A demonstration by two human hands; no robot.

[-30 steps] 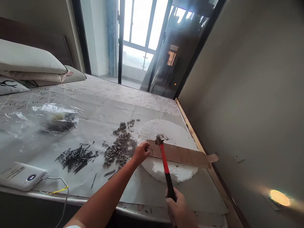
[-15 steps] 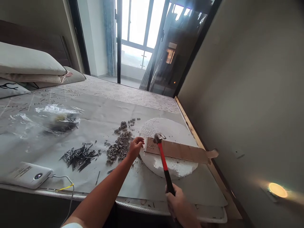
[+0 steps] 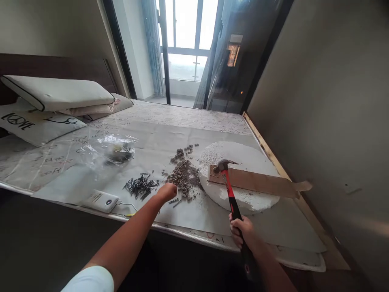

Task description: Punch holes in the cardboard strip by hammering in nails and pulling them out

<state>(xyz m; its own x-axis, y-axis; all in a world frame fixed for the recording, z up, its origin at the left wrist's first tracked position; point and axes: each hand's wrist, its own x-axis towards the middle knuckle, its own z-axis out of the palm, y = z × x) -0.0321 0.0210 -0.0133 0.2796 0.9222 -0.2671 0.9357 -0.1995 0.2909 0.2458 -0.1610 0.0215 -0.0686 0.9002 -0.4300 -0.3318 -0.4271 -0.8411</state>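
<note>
My right hand (image 3: 241, 229) is wrapped round the black grip of a claw hammer (image 3: 230, 188) with a red and black handle. The hammer's head rests on or just over the near-left end of a brown board (image 3: 255, 181), which is dotted with nail heads or holes. Under the board lies a white foam disc (image 3: 243, 154). My left hand (image 3: 167, 192) is curled closed between the pile of black nails (image 3: 141, 185) and the grey gravel (image 3: 182, 174); its fingertips are hidden. A few loose nails (image 3: 175, 202) lie just right of it.
A white power bank (image 3: 99, 200) with a cable sits at the bed's front edge. Behind the nails is a clear plastic bag (image 3: 117, 152) with dark contents. Pillows (image 3: 69, 95) are stacked at the left. A wooden rail (image 3: 258, 136) and a wall border the right side.
My left hand has moved away from the board's end, leftward to beside the nails, and curled up. The hammer stays in my right hand over the board. The view has shifted left.
</note>
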